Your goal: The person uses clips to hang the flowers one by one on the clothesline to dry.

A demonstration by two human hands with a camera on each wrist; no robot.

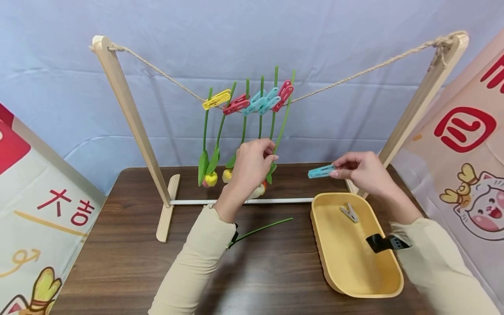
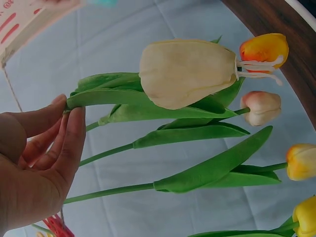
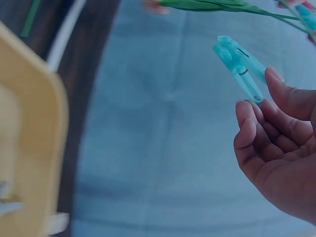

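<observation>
My left hand pinches the green stem of a white artificial tulip just above its leaves. That stem rises past the rope at the right of the hanging row. In my right hand a turquoise clothespin is held between thumb and fingers, above the table's back edge. Other tulips hang blossom down from the rope under a yellow clothespin, a red clothespin, turquoise clothespins and another red clothespin. My left hand hides some blossoms in the head view.
A yellow bin with a grey clothespin inside stands at the right. One green stem lies on the dark wooden table, partly behind my left sleeve. Wooden posts and a white bar frame the rope.
</observation>
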